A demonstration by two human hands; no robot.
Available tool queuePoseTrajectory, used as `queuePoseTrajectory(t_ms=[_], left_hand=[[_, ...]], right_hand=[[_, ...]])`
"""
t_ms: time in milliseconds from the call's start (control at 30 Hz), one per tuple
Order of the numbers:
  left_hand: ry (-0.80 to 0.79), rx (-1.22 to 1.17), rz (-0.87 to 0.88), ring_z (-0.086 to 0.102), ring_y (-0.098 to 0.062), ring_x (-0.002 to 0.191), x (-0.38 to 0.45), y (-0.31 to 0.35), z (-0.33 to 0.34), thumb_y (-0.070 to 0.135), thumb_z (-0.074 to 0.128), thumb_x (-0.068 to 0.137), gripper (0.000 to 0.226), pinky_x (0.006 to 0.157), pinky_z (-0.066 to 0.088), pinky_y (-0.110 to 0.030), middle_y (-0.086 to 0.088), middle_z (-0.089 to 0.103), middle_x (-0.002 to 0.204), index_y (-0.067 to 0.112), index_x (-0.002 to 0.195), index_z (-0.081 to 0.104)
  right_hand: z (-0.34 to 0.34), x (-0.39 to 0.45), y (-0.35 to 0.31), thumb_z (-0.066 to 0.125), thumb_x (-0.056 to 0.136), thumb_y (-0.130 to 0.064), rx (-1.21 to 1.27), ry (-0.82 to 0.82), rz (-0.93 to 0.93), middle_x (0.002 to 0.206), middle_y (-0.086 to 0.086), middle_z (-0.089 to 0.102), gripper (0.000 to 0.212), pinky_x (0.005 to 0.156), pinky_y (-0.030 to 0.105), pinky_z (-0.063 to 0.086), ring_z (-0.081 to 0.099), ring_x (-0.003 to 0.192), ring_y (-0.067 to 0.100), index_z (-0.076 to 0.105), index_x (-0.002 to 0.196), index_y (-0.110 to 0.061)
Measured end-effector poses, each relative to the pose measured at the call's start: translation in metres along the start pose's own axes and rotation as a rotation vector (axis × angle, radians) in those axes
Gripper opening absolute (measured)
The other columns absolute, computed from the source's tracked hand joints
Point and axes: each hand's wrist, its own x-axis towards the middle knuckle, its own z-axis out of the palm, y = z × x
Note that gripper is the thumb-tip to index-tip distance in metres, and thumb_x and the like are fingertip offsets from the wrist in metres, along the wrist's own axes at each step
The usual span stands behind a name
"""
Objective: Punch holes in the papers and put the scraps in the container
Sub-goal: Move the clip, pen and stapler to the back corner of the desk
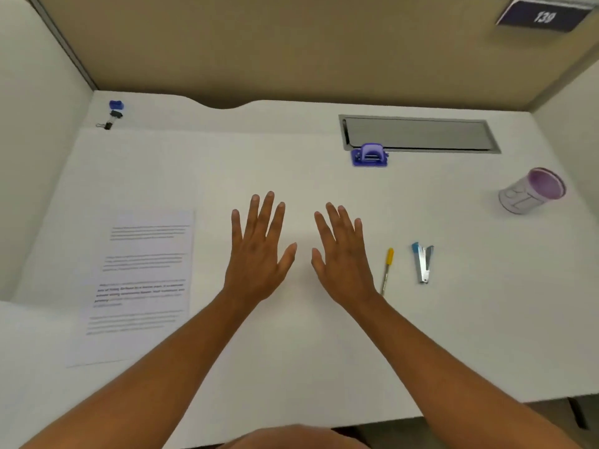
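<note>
A printed sheet of paper lies flat on the white desk, left of my hands. A small purple hole punch stands at the back, just in front of a grey cable hatch. A white cup-like container with a purple inside sits at the far right, tilted. My left hand and my right hand hover flat over the desk's middle, palms down, fingers spread, holding nothing. Both are well short of the punch and apart from the paper.
A yellow-capped pen and a blue and silver staple remover lie right of my right hand. A blue object and black binder clips sit in the back left corner. The grey hatch is set into the desk; partition walls enclose it.
</note>
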Motion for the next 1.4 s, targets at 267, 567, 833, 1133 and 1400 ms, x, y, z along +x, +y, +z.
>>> queuePoseTrajectory(t_ms=[267,567,833,1133,1400], left_hand=[[-0.078,-0.054,0.145,0.004,-0.034,0.165,-0.014,0.122,0.052,0.057,0.030,0.107,0.077,0.129,0.007,-0.067,-0.012,0.009,0.178,0.012,0.169,0.019],[-0.150,0.039,0.170,0.062,-0.031,0.075,-0.009,0.196,0.089,0.041,0.077,0.090,0.035,0.071,0.042,-0.041,-0.009,0.064,0.081,0.008,0.104,0.076],[-0.413,0.200,0.007,0.063,-0.027,0.086,0.011,0.217,0.094,0.033,0.047,0.103,0.027,0.076,0.031,-0.038,-0.006,0.067,0.097,0.013,0.104,0.065],[-0.449,0.155,-0.036,0.047,-0.030,0.067,0.019,0.189,0.076,0.022,0.049,0.099,0.037,0.067,0.028,-0.035,-0.003,0.048,0.069,0.015,0.065,0.037],[-0.258,0.002,-0.169,0.060,-0.032,0.067,0.015,0.120,0.041,0.029,0.056,0.102,0.034,0.067,0.045,-0.041,-0.010,0.071,0.075,0.009,0.082,0.074]], right_hand=[[-0.008,-0.100,0.090,0.063,0.100,-0.029,0.035,0.003,0.190,0.173,0.010,0.017,0.074,0.128,0.057,0.018,0.012,0.161,0.029,0.026,0.163,-0.016],[-0.031,-0.124,0.151,0.064,0.099,-0.020,0.251,0.064,0.483,0.136,0.013,0.057,0.044,0.101,0.044,0.052,0.054,0.120,0.031,0.056,0.141,-0.008],[-0.026,-0.089,0.173,0.074,0.094,-0.026,0.418,0.007,0.699,0.119,0.012,0.065,0.046,0.097,0.040,0.050,0.060,0.112,0.030,0.057,0.131,-0.006],[-0.017,-0.084,0.169,0.068,0.088,-0.002,0.425,0.103,0.730,0.097,0.011,0.068,0.021,0.081,0.042,0.053,0.063,0.092,0.032,0.066,0.108,-0.005],[-0.013,-0.059,0.115,0.072,0.088,-0.006,0.495,0.213,0.609,0.090,-0.002,0.069,0.023,0.076,0.041,0.057,0.064,0.081,0.022,0.070,0.108,-0.016]])
